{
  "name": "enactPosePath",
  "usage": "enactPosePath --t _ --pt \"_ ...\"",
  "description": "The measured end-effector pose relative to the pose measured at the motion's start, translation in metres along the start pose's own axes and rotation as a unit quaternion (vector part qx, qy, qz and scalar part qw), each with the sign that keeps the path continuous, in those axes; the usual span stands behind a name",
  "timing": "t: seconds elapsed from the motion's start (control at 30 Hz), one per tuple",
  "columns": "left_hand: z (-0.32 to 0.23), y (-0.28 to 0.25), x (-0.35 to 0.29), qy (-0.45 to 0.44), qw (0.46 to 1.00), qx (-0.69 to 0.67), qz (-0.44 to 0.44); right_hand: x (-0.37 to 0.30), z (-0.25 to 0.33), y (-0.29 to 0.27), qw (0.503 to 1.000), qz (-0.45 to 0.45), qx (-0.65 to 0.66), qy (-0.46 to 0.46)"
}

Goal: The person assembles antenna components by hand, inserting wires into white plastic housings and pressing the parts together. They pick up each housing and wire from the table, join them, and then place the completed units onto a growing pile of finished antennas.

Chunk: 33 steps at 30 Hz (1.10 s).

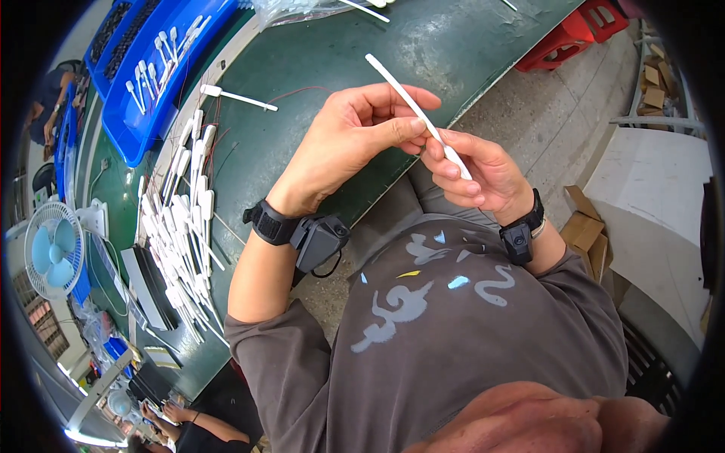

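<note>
A slim white plastic stick (393, 81) with a wider lower end slants between my hands, above the table's near edge. My left hand (355, 124) is closed, thumb and fingertips pinching around the stick's middle. My right hand (483, 170) grips the wider lower end between thumb and fingers. The stick's thin upper end points up and left, free of both hands. On the table, left of my left hand, lies a similar white stick with a paddle-shaped end (240, 98), and a thin red wire runs near it.
A long pile of white sticks (177, 234) covers the green table's (302, 45) left side. Beyond it is a blue tray (124, 124) with more sticks. A fan (54, 251) stands far left. A red stool (555, 49) and cardboard boxes (585, 226) are at right. Other people work at left.
</note>
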<state>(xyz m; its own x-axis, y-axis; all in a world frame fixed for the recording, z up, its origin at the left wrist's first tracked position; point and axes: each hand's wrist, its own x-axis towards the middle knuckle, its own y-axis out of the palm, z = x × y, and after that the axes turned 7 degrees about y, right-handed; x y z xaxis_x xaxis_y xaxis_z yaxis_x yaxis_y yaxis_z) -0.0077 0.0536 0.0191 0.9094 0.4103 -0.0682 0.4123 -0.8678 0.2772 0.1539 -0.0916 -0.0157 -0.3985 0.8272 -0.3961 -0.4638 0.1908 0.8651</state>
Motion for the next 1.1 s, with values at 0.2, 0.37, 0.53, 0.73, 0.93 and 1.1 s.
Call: enactPosePath --t 0.2,0.37,0.53,0.73,0.93,1.1 --pt "0.005 -0.006 0.002 -0.006 1.000 0.005 0.001 0.005 -0.003 -0.011 0.986 0.092 0.135 0.041" --pt "0.010 -0.006 0.001 0.033 0.999 0.034 -0.005 0.005 -0.006 -0.007 0.968 0.158 0.184 0.072" --pt "0.011 -0.005 0.003 -0.003 0.995 0.067 -0.068 -0.001 -0.001 0.022 0.982 -0.081 -0.158 -0.058" --pt "0.012 -0.004 0.003 0.012 0.984 0.146 -0.099 0.009 -0.004 0.021 0.947 -0.116 -0.266 -0.137" --pt "0.014 0.005 0.003 0.020 0.992 0.060 -0.114 0.005 -0.003 0.019 0.984 -0.079 -0.138 -0.084" --pt "0.023 0.003 0.005 0.065 0.993 0.016 -0.093 0.008 -0.003 0.007 0.999 0.008 -0.015 -0.034"
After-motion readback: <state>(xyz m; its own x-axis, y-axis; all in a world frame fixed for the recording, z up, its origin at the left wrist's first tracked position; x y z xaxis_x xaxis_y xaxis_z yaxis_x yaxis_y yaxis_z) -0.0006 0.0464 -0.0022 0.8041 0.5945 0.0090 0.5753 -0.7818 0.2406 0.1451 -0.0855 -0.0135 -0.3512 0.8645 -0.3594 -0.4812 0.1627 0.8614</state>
